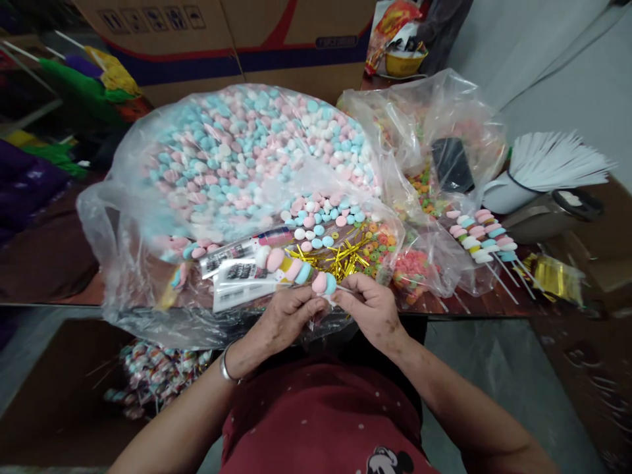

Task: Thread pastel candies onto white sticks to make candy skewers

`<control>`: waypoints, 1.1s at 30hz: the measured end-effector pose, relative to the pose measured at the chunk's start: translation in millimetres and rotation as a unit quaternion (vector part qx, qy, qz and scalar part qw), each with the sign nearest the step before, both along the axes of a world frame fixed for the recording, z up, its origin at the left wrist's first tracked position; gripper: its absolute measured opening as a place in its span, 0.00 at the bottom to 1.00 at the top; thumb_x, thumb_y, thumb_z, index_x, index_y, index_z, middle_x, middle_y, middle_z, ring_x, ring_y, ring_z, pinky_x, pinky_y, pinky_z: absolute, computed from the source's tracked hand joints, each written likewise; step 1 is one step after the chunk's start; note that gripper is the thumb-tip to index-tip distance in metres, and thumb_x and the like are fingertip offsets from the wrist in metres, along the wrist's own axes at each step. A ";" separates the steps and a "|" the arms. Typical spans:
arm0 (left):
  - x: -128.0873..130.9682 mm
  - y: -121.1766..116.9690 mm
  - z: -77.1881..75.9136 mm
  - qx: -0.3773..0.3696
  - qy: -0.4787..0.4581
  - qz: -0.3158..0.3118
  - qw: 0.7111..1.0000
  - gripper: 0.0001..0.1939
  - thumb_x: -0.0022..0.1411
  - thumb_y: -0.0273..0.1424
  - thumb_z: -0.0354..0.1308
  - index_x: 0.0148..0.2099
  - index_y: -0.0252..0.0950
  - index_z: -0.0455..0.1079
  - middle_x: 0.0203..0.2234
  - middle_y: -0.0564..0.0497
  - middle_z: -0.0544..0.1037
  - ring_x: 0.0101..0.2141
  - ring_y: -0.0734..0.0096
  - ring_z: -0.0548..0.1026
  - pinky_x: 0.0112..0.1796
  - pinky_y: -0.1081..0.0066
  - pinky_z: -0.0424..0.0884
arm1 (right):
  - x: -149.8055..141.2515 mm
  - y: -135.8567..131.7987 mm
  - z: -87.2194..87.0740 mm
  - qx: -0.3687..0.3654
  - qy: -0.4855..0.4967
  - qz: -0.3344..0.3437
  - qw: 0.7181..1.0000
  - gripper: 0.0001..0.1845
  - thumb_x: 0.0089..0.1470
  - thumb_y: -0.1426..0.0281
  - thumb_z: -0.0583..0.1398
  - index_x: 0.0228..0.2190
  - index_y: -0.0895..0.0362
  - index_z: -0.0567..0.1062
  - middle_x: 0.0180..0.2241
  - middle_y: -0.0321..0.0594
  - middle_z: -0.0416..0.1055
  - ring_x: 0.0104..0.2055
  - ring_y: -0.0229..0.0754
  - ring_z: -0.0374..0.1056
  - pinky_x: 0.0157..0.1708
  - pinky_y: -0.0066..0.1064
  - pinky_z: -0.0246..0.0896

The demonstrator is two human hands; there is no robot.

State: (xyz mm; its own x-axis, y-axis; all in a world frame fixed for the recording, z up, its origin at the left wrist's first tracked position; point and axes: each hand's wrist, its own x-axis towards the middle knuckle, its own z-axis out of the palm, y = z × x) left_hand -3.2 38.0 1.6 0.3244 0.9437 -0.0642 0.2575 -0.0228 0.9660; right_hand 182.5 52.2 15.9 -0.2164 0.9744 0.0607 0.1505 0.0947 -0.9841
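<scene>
A marshmallow skewer (292, 270) of pink, blue, white and yellow pieces lies slantwise before me, its stick end toward my right hand (370, 308). The right thumb and fingers pinch the stick just past the last blue marshmallow. My left hand (289, 320) is closed below the skewer, its fingertips against the lower end near the pink piece. Some clear film shows under the fingertips. Behind the skewer lie printed clear bags (241, 284) and a pile of gold twist ties (345, 259). Loose marshmallows (318, 230) are scattered just beyond.
A big clear bag of marshmallows (257, 138) fills the table's back. To the right are ring candies (380, 243), pink gummy candy (415, 271), finished skewers (484, 237), a container of white sticks (498, 192) and a phone (451, 164). A carton (49, 395) of skewers stands at lower left.
</scene>
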 end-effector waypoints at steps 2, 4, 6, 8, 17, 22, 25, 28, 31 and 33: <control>-3.5 1.3 -1.7 -0.019 -0.006 -0.001 1.000 0.21 0.66 0.43 0.54 0.31 0.33 0.76 0.18 0.54 0.72 0.20 0.76 0.66 0.23 0.75 0.59 | 9.3 1.7 3.1 0.042 -0.013 -0.008 0.999 0.12 0.56 0.60 0.61 0.31 0.56 0.75 0.23 0.33 0.69 0.24 0.34 0.62 0.23 0.25 0.57; -7.1 2.0 -2.4 -0.029 -0.018 -0.001 0.999 0.20 0.66 0.43 0.54 0.33 0.33 0.77 0.17 0.54 0.72 0.20 0.76 0.66 0.23 0.75 0.59 | 22.3 4.1 7.2 0.101 -0.035 -0.020 0.994 0.11 0.60 0.63 0.58 0.34 0.55 0.77 0.28 0.35 0.73 0.29 0.36 0.67 0.29 0.26 0.62; -10.5 1.8 -3.0 -0.042 -0.048 -0.003 0.998 0.20 0.65 0.44 0.56 0.33 0.33 0.78 0.19 0.53 0.74 0.20 0.77 0.67 0.24 0.76 0.60 | 37.6 6.3 11.6 0.147 -0.069 -0.028 0.986 0.10 0.61 0.66 0.56 0.34 0.55 0.77 0.30 0.36 0.75 0.32 0.38 0.70 0.33 0.28 0.65; -13.2 1.1 -4.4 -0.071 -0.096 -0.002 0.993 0.18 0.62 0.44 0.60 0.32 0.32 0.77 0.22 0.51 0.77 0.21 0.77 0.69 0.24 0.76 0.62 | 53.3 8.2 15.9 0.179 -0.111 -0.030 0.977 0.09 0.61 0.68 0.57 0.33 0.54 0.78 0.31 0.36 0.76 0.33 0.39 0.72 0.34 0.29 0.67; -22.1 0.7 -11.2 -0.195 -0.198 -0.021 0.960 0.20 0.53 0.45 0.68 0.27 0.31 0.76 0.20 0.49 0.78 0.16 0.79 0.67 0.18 0.78 0.60 | 91.9 15.9 29.2 0.264 -0.245 0.046 0.932 0.09 0.61 0.71 0.56 0.32 0.54 0.78 0.26 0.36 0.72 0.28 0.38 0.68 0.30 0.29 0.63; -24.0 1.8 -5.7 -0.252 -0.229 -0.012 0.940 0.25 0.46 0.49 0.71 0.25 0.30 0.72 0.19 0.48 0.79 0.13 0.80 0.65 0.14 0.79 0.54 | 94.6 19.1 26.6 0.288 -0.262 0.067 0.919 0.09 0.61 0.71 0.56 0.34 0.53 0.77 0.25 0.36 0.71 0.28 0.38 0.67 0.30 0.30 0.62; -25.8 1.6 -6.4 -0.262 -0.254 -0.023 0.931 0.25 0.45 0.49 0.71 0.26 0.30 0.72 0.18 0.48 0.78 0.12 0.81 0.64 0.13 0.79 0.53 | 96.5 20.2 24.5 0.299 -0.273 0.078 0.911 0.09 0.61 0.72 0.55 0.34 0.53 0.77 0.26 0.36 0.71 0.28 0.38 0.68 0.30 0.30 0.62; -28.0 1.9 -10.0 -0.256 -0.283 -0.044 0.923 0.24 0.47 0.48 0.71 0.27 0.30 0.72 0.17 0.48 0.78 0.11 0.81 0.63 0.13 0.79 0.53 | 99.5 21.0 23.7 0.310 -0.284 0.088 0.903 0.09 0.62 0.72 0.55 0.35 0.53 0.77 0.27 0.37 0.72 0.29 0.39 0.68 0.31 0.31 0.63; -29.8 2.9 -11.6 -0.262 -0.283 -0.057 0.921 0.24 0.47 0.48 0.71 0.26 0.29 0.72 0.17 0.47 0.78 0.11 0.82 0.63 0.13 0.79 0.53 | 103.0 21.9 25.0 0.332 -0.292 0.106 0.891 0.09 0.61 0.72 0.56 0.35 0.52 0.77 0.28 0.37 0.72 0.30 0.40 0.68 0.32 0.32 0.63; -30.9 3.6 -10.0 -0.269 -0.270 -0.057 0.923 0.24 0.48 0.47 0.71 0.26 0.30 0.71 0.17 0.47 0.78 0.11 0.82 0.63 0.13 0.79 0.54 | 105.6 23.3 26.7 0.354 -0.289 0.117 0.882 0.09 0.61 0.73 0.56 0.36 0.52 0.77 0.27 0.38 0.73 0.30 0.40 0.68 0.33 0.33 0.64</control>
